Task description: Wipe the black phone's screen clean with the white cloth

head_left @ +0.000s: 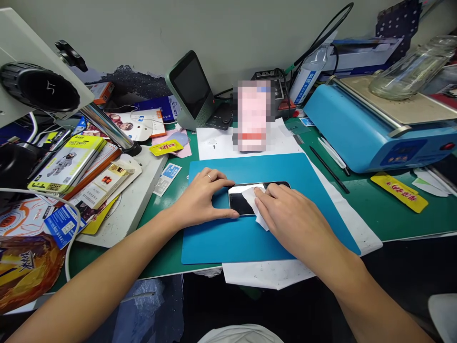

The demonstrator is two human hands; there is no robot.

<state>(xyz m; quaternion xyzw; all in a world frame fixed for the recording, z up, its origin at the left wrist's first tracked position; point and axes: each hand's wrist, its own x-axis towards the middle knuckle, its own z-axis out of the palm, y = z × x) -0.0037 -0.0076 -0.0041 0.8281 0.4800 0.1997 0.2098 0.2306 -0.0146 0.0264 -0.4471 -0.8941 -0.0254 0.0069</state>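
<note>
On the blue mat (210, 243), the phone (240, 204) lies flat; the left hand's (200, 197) half-open grip brackets its end, likely to steady it, while the right hand's (282, 205) grip, nearly closed, pinches a white wipe (262, 221) against the screen.

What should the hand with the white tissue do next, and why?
Perhaps the right hand should slide the white tissue gently leftward, because dark glass shows bare on that side of the phone, and the left hand braces its edges with thumb and finger.
</note>
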